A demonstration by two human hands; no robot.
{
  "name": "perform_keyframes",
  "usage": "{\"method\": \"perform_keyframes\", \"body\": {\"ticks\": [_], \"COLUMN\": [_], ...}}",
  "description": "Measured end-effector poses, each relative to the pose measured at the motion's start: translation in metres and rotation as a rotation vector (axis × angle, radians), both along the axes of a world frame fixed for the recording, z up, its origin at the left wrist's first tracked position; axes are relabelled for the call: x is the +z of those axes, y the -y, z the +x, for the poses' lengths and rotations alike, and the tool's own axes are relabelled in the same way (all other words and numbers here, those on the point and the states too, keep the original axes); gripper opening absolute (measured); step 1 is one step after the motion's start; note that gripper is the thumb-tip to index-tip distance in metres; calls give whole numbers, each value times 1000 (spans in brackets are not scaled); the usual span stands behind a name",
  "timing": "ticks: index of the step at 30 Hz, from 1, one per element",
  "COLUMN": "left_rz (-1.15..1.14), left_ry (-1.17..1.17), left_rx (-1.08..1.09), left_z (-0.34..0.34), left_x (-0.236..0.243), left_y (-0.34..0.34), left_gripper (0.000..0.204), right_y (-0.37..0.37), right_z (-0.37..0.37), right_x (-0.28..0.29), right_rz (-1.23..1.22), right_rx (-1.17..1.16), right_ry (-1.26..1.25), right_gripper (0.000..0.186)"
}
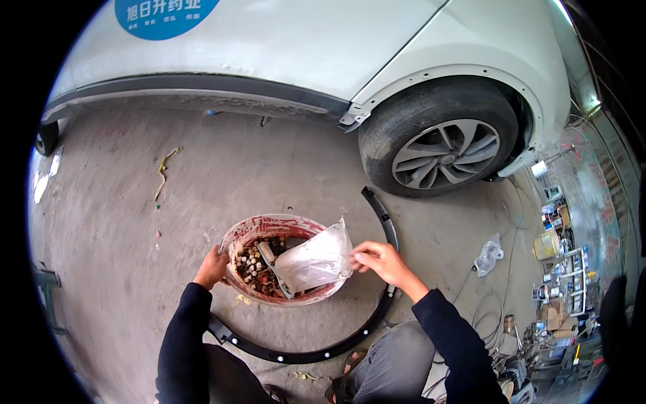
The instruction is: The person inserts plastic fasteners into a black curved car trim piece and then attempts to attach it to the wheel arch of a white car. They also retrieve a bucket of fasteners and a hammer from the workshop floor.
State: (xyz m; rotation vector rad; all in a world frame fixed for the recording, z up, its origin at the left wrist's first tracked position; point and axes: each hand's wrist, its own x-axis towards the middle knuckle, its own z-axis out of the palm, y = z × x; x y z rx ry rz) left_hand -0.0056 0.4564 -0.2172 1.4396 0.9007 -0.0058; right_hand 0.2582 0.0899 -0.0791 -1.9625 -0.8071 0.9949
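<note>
My left hand [210, 267] grips the left side of a pale, red-stained bucket [306, 225]. The bucket holds many small clips or fasteners [259, 268] and a brush [268, 258] with a grey-green handle. A white, crumpled plastic bag [311, 259] stands up from its right half, hiding part of the contents. My right hand [365, 259] has curled fingers pinched at the bag's right edge. A curved black trim strip [301, 357] with white fittings lies on the concrete floor around the bucket.
A white car [282, 47] with an exposed wheel arch and a wheel [437, 138] stands ahead. Clear crumpled plastic [488, 259], hoses [494, 316] and cluttered paint cans and boxes [546, 244] line the right. My knees are at the lower edge.
</note>
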Motion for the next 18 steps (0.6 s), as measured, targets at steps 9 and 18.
{"method": "perform_keyframes", "body": {"ticks": [9, 18], "left_rz": [-106, -110], "left_ry": [-8, 52], "left_rx": [-43, 1], "left_z": [4, 8], "left_x": [13, 21], "left_y": [5, 4], "left_gripper": [30, 31], "right_y": [159, 165], "right_z": [-152, -167], "right_x": [-168, -178], "right_rz": [-401, -299], "right_rx": [879, 877], "right_ry": [754, 875], "right_gripper": [65, 43]}}
